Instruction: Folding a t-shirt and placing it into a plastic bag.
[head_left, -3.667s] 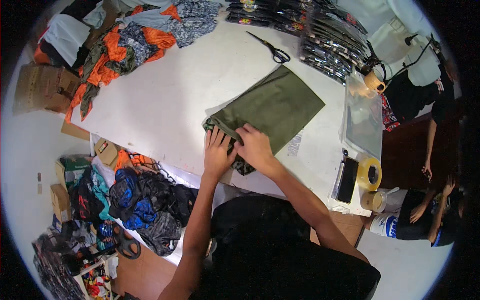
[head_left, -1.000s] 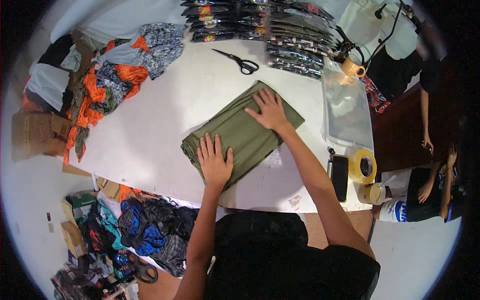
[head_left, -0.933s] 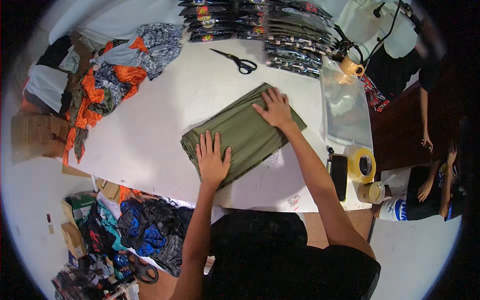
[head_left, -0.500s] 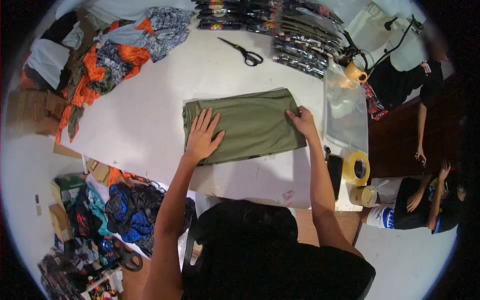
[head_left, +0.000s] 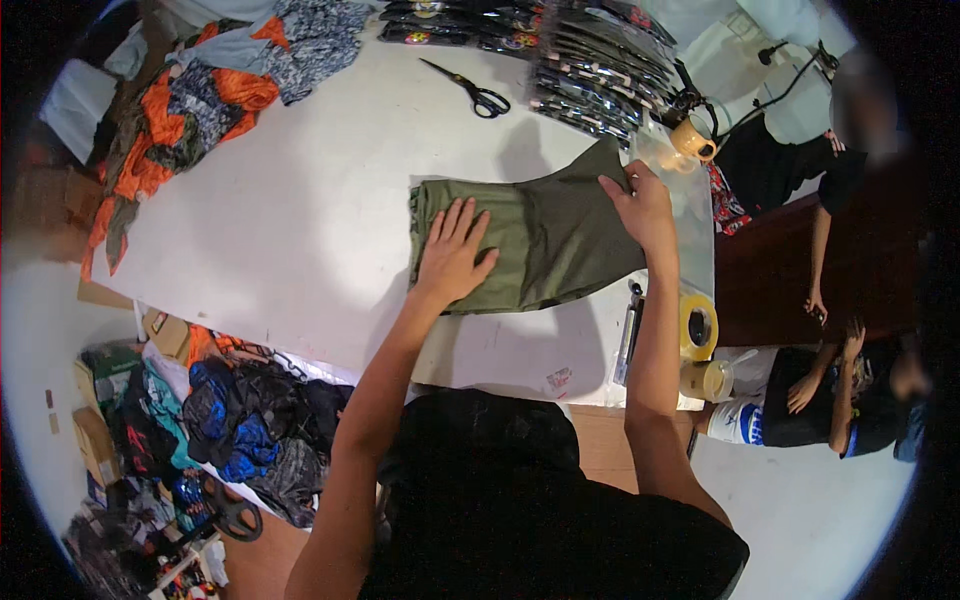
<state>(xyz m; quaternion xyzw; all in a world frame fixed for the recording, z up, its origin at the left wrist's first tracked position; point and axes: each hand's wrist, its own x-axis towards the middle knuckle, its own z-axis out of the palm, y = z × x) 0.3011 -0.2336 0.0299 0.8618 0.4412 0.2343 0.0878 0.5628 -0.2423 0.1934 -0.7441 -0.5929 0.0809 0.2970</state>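
Note:
On the white table lies a folded olive-green garment (head_left: 560,240), and its right part is raised off the surface. My left hand (head_left: 452,262) rests flat on its left part with fingers stretched. At the upper right corner, my right hand (head_left: 648,208) pinches the cloth's edge between thumb and fingers and holds it up. Black-handled scissors (head_left: 480,98) lie beyond the garment, apart from both hands.
Stacked dark garments in clear bags (head_left: 595,85) fill the far right. Orange, grey and green clothes (head_left: 190,110) are heaped at far left. A tape roll (head_left: 698,326) and mug (head_left: 692,138) stand at right. Two other people are beyond. More clothes (head_left: 250,430) lie lower left.
My right hand has moved up and away, lifting the garment's right end. The garment has shifted right, with my left hand still flat on it. The view has shifted slightly.

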